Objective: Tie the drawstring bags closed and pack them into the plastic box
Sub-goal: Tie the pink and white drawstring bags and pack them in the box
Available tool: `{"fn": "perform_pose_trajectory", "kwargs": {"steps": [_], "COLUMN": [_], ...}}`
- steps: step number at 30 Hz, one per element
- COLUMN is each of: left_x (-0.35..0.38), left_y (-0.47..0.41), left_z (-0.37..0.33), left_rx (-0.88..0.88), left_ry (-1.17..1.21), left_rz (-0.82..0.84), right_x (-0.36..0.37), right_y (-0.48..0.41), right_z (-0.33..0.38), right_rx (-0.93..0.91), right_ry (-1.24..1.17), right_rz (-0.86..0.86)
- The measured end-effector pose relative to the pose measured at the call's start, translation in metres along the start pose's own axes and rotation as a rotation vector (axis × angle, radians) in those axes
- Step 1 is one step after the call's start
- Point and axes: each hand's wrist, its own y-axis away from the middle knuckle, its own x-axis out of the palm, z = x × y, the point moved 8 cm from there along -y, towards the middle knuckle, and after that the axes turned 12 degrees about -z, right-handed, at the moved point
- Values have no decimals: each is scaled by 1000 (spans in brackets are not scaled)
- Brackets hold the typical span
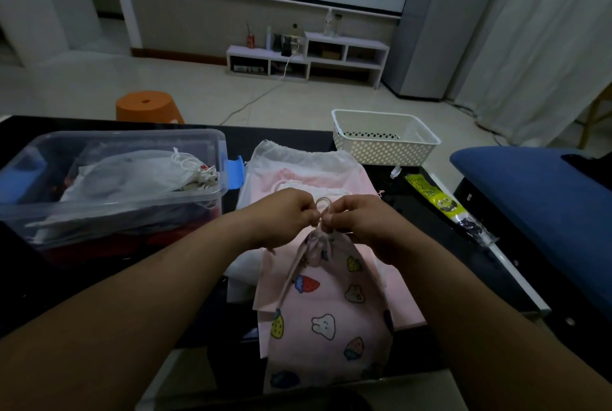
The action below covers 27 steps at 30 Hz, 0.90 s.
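Note:
A pink drawstring bag [326,314] printed with strawberries and rabbits lies on the black table, its neck gathered tight. My left hand [281,215] and my right hand [359,221] meet just above the neck, each pinching the drawstring [322,203], which forms a small loop between them. Under and behind this bag lies a pile of pale pink and white drawstring bags [308,168]. At the left stands the clear plastic box [198,142] with a white tied bag [139,172] and other bags inside.
A white perforated basket [381,137] stands at the table's far right edge. A yellow-green packet [433,195] lies to the right of the pile. A blue cushion [536,185] is on the right, an orange stool [145,105] beyond the table.

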Motion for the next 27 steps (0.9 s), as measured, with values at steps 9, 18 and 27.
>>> {"fn": "perform_pose_trajectory", "kwargs": {"steps": [9,18,27], "left_x": [6,6,0], "left_y": [6,4,1], "left_z": [18,14,6], "left_rx": [-257,-176,-8], "left_ry": [242,262,-5], "left_rz": [105,-28,9], "right_x": [4,13,3], "right_y": [-2,-1,-1], "right_z": [-6,-19,-3], "right_rx": [89,247,55], "right_ry": [8,-43,31], "right_rz": [-25,32,55]}}
